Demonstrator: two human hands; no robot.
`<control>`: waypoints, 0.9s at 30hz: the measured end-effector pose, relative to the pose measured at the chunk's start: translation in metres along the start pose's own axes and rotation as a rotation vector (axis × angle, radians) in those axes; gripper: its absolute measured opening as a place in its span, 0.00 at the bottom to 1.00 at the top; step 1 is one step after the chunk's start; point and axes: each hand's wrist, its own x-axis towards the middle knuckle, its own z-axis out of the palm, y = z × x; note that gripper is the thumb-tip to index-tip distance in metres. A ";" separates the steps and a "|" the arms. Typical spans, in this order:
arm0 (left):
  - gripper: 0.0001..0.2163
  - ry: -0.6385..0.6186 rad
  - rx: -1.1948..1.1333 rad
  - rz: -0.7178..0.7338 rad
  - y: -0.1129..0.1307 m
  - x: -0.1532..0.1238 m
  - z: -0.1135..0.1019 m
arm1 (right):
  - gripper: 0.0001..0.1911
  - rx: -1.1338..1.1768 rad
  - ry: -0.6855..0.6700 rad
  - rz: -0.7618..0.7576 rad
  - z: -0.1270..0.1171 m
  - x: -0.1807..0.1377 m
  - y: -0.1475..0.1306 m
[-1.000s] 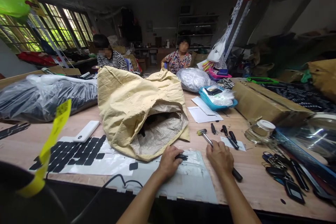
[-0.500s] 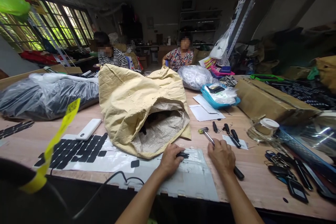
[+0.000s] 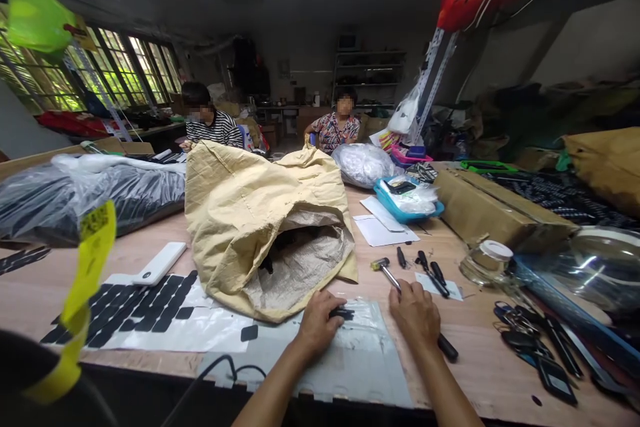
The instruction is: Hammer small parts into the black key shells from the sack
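Observation:
My left hand rests on a grey mat at the table's front edge, fingers closed on a small black part. My right hand lies just to its right, wrapped round the black handle of a small hammer whose head points away from me. A clear plastic sheet lies on the mat between both hands.
A large beige sack lies open ahead of my hands. Left of it are black pieces on white sheets and a white power bank. Screwdrivers, a jar, cardboard box and key fobs sit right. Two people sit across.
Only the view shifts slightly as my head moves. Both hands stay in the same place on the mat and hammer.

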 end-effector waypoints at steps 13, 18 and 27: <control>0.22 0.028 -0.095 -0.055 -0.009 -0.001 0.003 | 0.11 0.001 0.067 -0.048 0.013 -0.003 0.005; 0.27 0.036 -0.105 -0.051 -0.014 -0.015 0.008 | 0.11 -0.005 0.076 -0.048 0.010 -0.005 0.004; 0.13 0.109 -0.104 -0.091 -0.005 -0.021 0.003 | 0.10 0.019 0.019 -0.033 -0.006 -0.009 0.004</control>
